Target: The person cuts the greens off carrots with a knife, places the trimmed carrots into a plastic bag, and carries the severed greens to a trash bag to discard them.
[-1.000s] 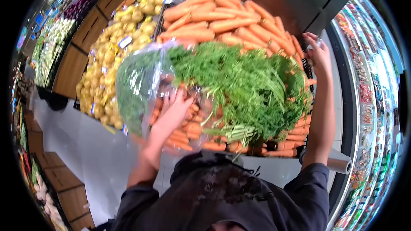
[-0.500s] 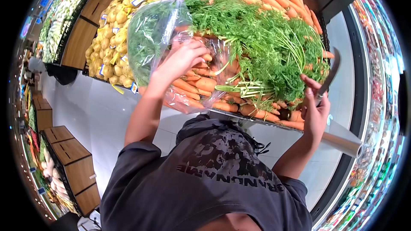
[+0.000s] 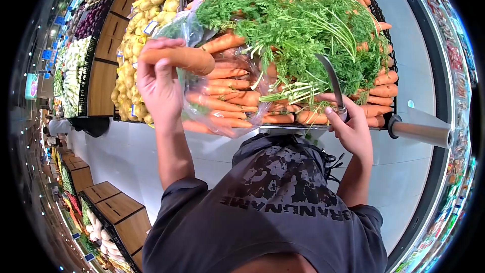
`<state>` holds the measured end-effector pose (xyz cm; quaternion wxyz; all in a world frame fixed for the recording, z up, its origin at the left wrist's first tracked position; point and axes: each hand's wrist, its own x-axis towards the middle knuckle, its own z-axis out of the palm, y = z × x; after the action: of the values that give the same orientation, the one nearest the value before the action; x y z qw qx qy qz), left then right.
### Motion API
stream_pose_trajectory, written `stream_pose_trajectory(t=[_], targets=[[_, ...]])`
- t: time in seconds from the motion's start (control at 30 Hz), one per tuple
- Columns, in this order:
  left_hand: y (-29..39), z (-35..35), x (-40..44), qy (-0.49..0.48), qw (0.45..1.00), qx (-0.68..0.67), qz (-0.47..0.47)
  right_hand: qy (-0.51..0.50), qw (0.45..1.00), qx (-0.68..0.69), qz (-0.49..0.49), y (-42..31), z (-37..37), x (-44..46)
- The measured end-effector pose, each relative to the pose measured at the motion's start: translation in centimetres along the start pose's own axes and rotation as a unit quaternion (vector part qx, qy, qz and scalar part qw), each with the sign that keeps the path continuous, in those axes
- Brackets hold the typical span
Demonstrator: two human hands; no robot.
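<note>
My left hand grips a thick orange carrot, raised over the left side of the carrot display. Under and beside it lies a clear plastic bag, spread over loose carrots. My right hand is closed around the handle of a curved knife, its blade pointing up and left over the greens. Leafy carrot tops cover the middle and right of the display, with cut stems near the front edge.
Bagged potatoes stand left of the carrots. A roll sticks out at the display's right front corner. Wooden crates with vegetables stand at lower left, and refrigerated shelves line the right side.
My left hand has come out of the bag area and risen leftward with a carrot. My right hand has moved left and lower with the knife, from beyond the display's right edge.
</note>
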<state>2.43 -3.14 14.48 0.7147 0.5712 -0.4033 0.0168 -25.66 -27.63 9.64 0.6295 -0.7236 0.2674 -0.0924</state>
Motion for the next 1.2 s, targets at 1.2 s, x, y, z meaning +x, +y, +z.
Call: stream_pose_trajectory(t=[1.2], targets=[[12.8,9.7,9.1,0.149,0.948,-0.142,0.242,-0.012,0.910,0.260,-0.324,-12.7,7.0,11.4]])
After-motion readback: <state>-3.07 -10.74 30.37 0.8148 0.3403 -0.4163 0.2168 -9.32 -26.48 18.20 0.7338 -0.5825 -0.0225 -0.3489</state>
